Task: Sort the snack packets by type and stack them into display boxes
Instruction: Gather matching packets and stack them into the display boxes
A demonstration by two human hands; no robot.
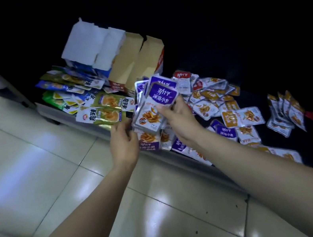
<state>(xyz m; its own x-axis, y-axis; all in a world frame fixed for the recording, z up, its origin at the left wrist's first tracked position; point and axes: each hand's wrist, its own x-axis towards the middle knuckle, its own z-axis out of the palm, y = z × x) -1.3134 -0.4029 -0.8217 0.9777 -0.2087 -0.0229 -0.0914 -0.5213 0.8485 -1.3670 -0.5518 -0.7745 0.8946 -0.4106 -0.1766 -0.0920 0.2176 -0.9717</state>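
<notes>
Gripping one packet stack (148,117), left hand (123,143) and right hand (178,119) hover above dark table (61,116) and pale tiles (33,161).

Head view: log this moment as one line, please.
phase: sorting | left grip holds purple packet stack | right grip pinches top purple packet | display boxes beyond | orange packets loose at right
</notes>
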